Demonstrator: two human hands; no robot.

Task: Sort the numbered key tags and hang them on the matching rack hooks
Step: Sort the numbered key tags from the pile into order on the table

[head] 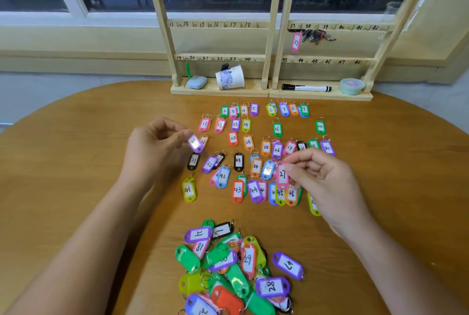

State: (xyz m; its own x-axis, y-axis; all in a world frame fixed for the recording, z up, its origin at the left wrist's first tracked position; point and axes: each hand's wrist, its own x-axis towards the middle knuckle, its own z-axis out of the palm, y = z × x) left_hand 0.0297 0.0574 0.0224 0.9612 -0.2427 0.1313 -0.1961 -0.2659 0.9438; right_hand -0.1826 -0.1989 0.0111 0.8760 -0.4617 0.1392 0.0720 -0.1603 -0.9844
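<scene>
A: Before the rack (281, 43), hands?
B: Two: left hand (152, 147) pinches one purple tag (195, 144); right hand (327, 182) pinches one pink tag (282, 175), 27. One third tag (296, 41) hangs on the rack.

Wooden rack (269, 43) stood upright, rails numbered by hand. One pink tag (296, 42) hung from the rack below the 37 mark. In front of the rack, sorted tags (248, 141) lay flat in rows, numbers rising with distance from it. Farthest from the rack lay a jumbled unsorted pile (236, 264). Over the rows, a purple tag (195, 144) was pinched by the left hand (152, 147) and pink tag 27 (282, 175) by the right hand (327, 182).
</scene>
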